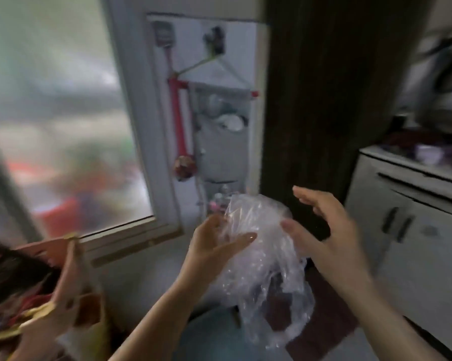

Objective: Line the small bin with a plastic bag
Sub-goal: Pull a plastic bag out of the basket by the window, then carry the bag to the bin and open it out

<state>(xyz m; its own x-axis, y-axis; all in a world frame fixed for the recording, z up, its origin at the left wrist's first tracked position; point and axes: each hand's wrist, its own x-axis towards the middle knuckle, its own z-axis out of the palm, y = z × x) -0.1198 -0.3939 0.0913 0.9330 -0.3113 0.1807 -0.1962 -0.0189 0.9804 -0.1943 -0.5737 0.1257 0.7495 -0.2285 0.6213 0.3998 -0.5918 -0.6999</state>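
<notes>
Left hand grips the crumpled clear plastic bag, thumb pressed on it. Right hand spread loose just right of the bag, fingertip possibly touching. Teal bin below both hands.

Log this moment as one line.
stage: opening bag | left hand: holds clear plastic bag | right hand: open beside bag | bin: below, unlined

window: frosted glass, left
wall organiser: grey, hanging beside the window
red tool: hanging left of organiser
cabinet: white, dark handles, right
</notes>
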